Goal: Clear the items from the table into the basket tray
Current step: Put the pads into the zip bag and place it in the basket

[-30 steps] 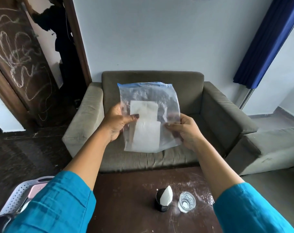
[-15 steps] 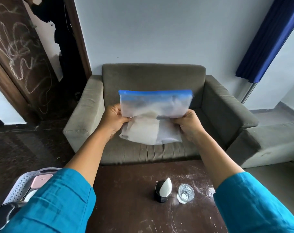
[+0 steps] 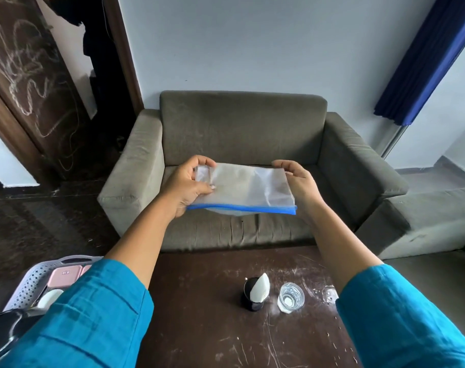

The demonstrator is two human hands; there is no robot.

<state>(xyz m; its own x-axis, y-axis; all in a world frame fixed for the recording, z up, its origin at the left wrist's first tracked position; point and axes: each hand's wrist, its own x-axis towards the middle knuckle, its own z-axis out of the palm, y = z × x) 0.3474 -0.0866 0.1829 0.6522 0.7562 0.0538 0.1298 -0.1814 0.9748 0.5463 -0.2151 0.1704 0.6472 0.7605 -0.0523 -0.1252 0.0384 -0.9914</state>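
Plastic, clear with a blue zip strip, the bag (image 3: 247, 187) is held folded over the armchair (image 3: 242, 128) beyond the table (image 3: 212, 328); the left hand (image 3: 188, 187) pinches its left edge, the right hand (image 3: 300, 184) holds the other (basket tray (image 3: 26, 285) sits lower left).

We get soft, flat daylight, on the dim side. It probably enters from the right, near the blue curtain (image 3: 425, 57). Shadows on the table (image 3: 199, 328) are faint and soft-edged. The doorway (image 3: 101, 62) at left drops to near black, detail lost. The plastic bag (image 3: 247, 184) carries a mild sheen, nothing blown; the glass (image 3: 291, 297) has one small bright spot. We note strong wide-angle bending at the edges: curtain and doorway lean. Centre sharp, the left sleeve (image 3: 93, 314) slightly soft.
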